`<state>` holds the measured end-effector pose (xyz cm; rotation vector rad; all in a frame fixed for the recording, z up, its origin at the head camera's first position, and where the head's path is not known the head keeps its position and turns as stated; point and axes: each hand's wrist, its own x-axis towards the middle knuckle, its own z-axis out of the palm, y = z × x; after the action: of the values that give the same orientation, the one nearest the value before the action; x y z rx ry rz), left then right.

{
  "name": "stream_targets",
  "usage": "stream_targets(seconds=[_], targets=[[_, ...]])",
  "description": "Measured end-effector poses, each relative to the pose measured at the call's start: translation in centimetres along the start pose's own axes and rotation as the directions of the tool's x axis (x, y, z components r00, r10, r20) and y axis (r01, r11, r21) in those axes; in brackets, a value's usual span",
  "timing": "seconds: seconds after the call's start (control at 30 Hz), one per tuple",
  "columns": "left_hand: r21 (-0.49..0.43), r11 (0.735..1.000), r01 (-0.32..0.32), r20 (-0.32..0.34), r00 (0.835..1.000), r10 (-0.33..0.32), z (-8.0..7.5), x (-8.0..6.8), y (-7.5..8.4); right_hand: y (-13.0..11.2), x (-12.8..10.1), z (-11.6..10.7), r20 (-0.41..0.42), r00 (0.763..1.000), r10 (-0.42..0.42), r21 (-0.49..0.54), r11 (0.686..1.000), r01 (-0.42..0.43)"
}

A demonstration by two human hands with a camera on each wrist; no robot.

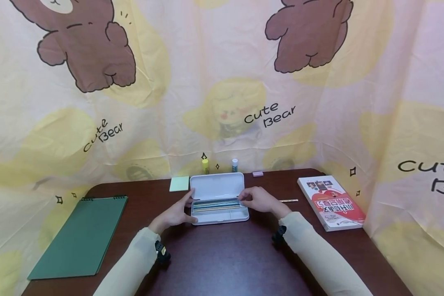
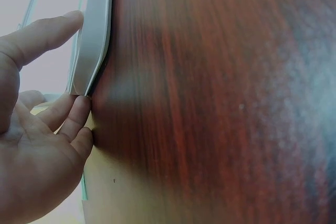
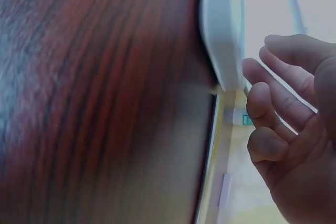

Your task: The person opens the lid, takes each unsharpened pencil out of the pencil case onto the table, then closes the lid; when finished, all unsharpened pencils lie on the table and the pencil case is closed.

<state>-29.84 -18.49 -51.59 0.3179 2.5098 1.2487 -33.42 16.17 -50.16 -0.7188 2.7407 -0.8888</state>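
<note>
1. The cloth backdrop (image 1: 222, 82) carries the words "Cute Bear" several times, printed beside brown cartoon bears.
2. The book (image 1: 331, 202) at the right of the table (image 1: 222, 255) has a red heart on its cover with writing that reads upside down from here; I cannot make it out.
3. The white pencil case (image 1: 218, 198) lies open at the middle of the table, lid tipped back, with pens lying lengthwise in its tray.
4. The left hand (image 1: 175, 213) rests at the case's left end, fingers straight and relaxed, fingertips (image 2: 79, 106) touching its edge and gripping nothing.
5. The right hand (image 1: 259, 200) sits at the case's right end, fingers loosely curled; whether they pinch anything, I cannot tell.
6. A green notebook (image 1: 81, 236) lies far left, a pale sticky pad (image 1: 179, 183) just behind the case.
</note>
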Motion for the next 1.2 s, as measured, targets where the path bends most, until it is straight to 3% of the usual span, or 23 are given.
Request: stream_targets(seconds=[0.17,1.2], targets=[[0.003,1.0,0.005,-0.01,1.0,-0.005,0.0,0.0,0.2,-0.2,0.5,0.4,0.014,1.0,0.026,-0.02,0.999,-0.026],[-0.026,1.0,-0.002,-0.014,1.0,0.002,0.1,0.0,-0.1,-1.8,0.7,0.9,0.124,0.992,-0.008,-0.093,0.996,0.019]])
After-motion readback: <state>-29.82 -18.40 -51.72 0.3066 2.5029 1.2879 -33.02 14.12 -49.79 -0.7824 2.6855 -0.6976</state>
